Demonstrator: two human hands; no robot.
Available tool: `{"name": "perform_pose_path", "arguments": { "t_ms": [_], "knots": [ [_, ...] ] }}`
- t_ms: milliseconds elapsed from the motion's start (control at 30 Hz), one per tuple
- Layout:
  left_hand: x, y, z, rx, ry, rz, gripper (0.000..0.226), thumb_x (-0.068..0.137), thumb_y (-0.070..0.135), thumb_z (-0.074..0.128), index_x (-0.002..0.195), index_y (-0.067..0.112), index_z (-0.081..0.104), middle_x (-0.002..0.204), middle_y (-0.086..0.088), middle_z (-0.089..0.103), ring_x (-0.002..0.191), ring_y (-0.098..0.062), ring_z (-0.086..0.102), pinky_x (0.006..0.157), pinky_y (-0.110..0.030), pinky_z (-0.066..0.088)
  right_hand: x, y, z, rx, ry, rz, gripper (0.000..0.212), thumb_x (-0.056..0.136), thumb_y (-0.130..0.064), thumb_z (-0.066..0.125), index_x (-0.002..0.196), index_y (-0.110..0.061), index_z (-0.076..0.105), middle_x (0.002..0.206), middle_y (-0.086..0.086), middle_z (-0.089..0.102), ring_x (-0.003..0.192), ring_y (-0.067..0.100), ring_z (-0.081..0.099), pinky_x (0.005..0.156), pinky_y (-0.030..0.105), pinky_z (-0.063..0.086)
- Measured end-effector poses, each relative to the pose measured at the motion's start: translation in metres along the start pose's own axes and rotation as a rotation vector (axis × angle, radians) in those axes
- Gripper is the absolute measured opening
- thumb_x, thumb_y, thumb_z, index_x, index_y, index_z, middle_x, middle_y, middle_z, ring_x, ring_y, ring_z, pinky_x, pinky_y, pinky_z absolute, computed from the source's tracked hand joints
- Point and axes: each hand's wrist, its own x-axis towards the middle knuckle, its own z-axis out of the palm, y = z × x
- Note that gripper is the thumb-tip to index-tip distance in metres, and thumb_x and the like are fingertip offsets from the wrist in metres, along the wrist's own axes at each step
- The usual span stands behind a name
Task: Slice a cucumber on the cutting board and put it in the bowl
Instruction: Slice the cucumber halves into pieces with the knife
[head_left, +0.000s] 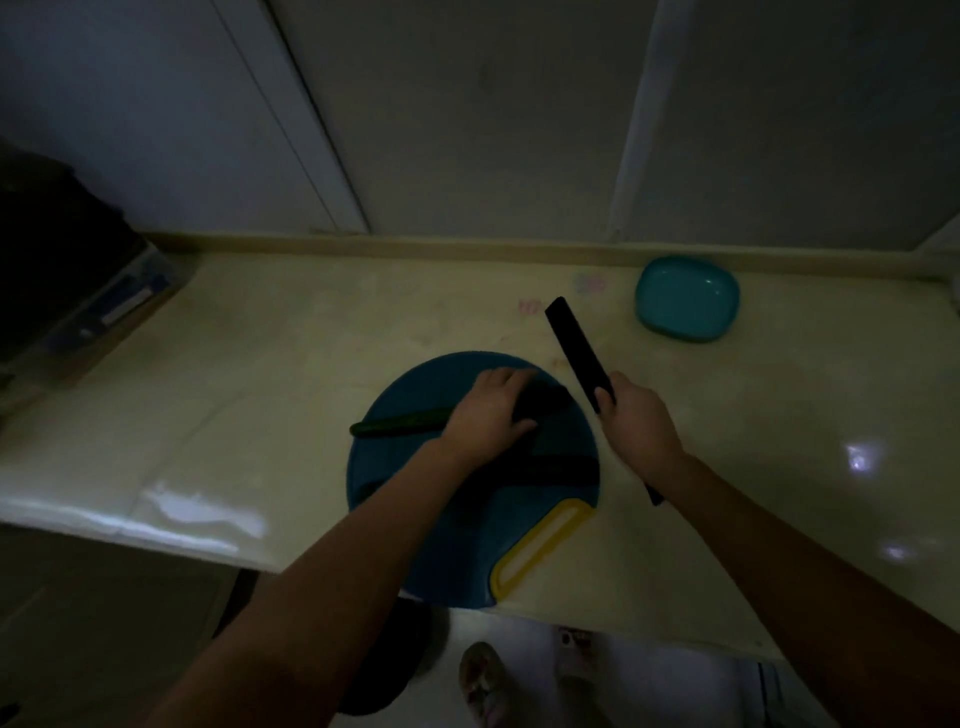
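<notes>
**Cucumber held on the board, knife raised at its right end**

The cucumber (400, 422) lies on the blue round cutting board (415, 493), in the middle of the frame. Its long axis runs from left to right and rises a little toward the right. Only the left, green part is plain to see. The right part is under the hand and in dark shadow, so I cannot tell where it ends or whether any slice is already cut.

The left hand (488, 410) lies on top of the cucumber with the fingers curled over it and holds it down on the board. The right hand (636, 421) is clenched around the handle of a black knife (579, 353). The blade points to the upper middle of the frame and seems to be above the counter (285, 338), just right of the board's edge.

So the knife stands to the right of the cucumber's hidden end, and its blade lies almost across the cucumber's long axis. In my judgement the cut should begin at this right end, close to the left fingers, which asks for care.

The teal bowl (687, 299) stands at the upper right, well apart from the board, on the side of the right hand.
</notes>
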Motion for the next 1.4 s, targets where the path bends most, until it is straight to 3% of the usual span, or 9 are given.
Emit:
{"name": "perform_pose_path", "arguments": {
  "t_ms": [100,233,467,600,733,833,933,1167,1400],
  "knots": [
    [0.016,0.001,0.025,0.003,0.016,0.098,0.064,0.087,0.024,0.062,0.143,0.019,0.031,0.140,-0.009,0.040,0.128,-0.025,0.031,0.104,-0.034,0.030,-0.009,0.000,0.005,-0.071,-0.013,0.010,0.028,0.099,-0.021,0.035,0.108,0.001,0.052,0.092,0.020,0.064,0.074,0.028,0.055,0.059,0.027,0.032],
    [0.019,-0.007,0.042,0.016,0.109,0.075,0.046,0.091,0.016,0.055,0.136,0.016,0.044,0.122,-0.012,0.052,0.112,-0.028,0.042,0.093,-0.037,0.039,-0.010,0.003,0.017,-0.132,-0.029,-0.003,0.030,0.100,-0.021,0.033,0.106,0.001,0.052,0.095,0.019,0.064,0.082,0.030,0.060,0.061,0.026,0.032],
    [0.015,-0.012,0.056,0.028,0.238,0.075,0.042,0.090,0.011,0.055,0.132,0.013,0.050,0.112,-0.017,0.056,0.097,-0.031,0.047,0.083,-0.041,0.044,0.004,0.001,0.023,-0.199,-0.076,-0.111,0.027,0.100,-0.020,0.034,0.104,0.000,0.052,0.089,0.018,0.065,0.075,0.028,0.059,0.058,0.026,0.029],
    [0.017,-0.010,0.059,0.022,0.266,0.085,0.041,0.089,0.013,0.055,0.130,0.017,0.051,0.113,-0.014,0.057,0.097,-0.030,0.049,0.080,-0.038,0.042,0.011,0.002,0.027,-0.220,-0.090,-0.162,0.022,0.099,-0.016,0.037,0.100,0.000,0.052,0.085,0.021,0.064,0.058,0.019,0.046,0.050,0.025,0.025],
    [0.022,-0.007,0.063,0.015,0.327,0.004,0.029,0.089,0.022,0.059,0.117,0.018,0.059,0.103,-0.011,0.060,0.089,-0.027,0.053,0.070,-0.035,0.045,0.009,0.004,0.033,-0.192,-0.076,-0.188,0.020,0.097,-0.010,0.039,0.097,0.003,0.055,0.080,0.023,0.064,0.057,0.024,0.051,0.053,0.024,0.028],
    [0.023,-0.007,0.064,0.039,0.354,-0.007,0.025,0.089,0.025,0.057,0.114,0.019,0.059,0.101,-0.008,0.059,0.087,-0.024,0.052,0.068,-0.033,0.043,0.012,0.004,0.030,-0.161,-0.069,-0.194,0.015,0.097,-0.010,0.040,0.087,-0.008,0.051,0.071,0.018,0.060,0.046,0.006,0.029,0.045,0.020,0.017],
    [0.024,-0.008,0.065,0.053,0.343,-0.017,0.025,0.091,0.028,0.052,0.114,0.018,0.059,0.100,-0.008,0.058,0.087,-0.024,0.051,0.067,-0.034,0.043,0.013,0.002,0.024,-0.189,-0.099,-0.158,0.015,0.100,-0.017,0.035,0.086,-0.015,0.040,0.070,0.011,0.057,0.052,0.014,0.039,0.049,0.026,0.026],
    [0.024,-0.007,0.065,0.051,0.338,-0.027,0.023,0.090,0.027,0.053,0.108,0.015,0.059,0.096,-0.010,0.058,0.083,-0.026,0.052,0.064,-0.035,0.043,0.011,-0.002,0.021,-0.163,-0.097,-0.121,0.023,0.099,-0.016,0.034,0.101,0.000,0.051,0.084,0.019,0.063,0.049,0.007,0.031,0.051,0.027,0.027],
    [0.024,-0.005,0.066,0.043,0.335,-0.038,0.022,0.090,0.024,0.055,0.110,0.016,0.059,0.099,-0.009,0.058,0.085,-0.026,0.051,0.066,-0.035,0.041,0.012,0.000,0.026,-0.174,-0.081,-0.134,0.024,0.099,-0.014,0.035,0.103,0.001,0.052,0.086,0.022,0.064,0.064,0.018,0.045,0.060,0.027,0.032]
  ]
}}
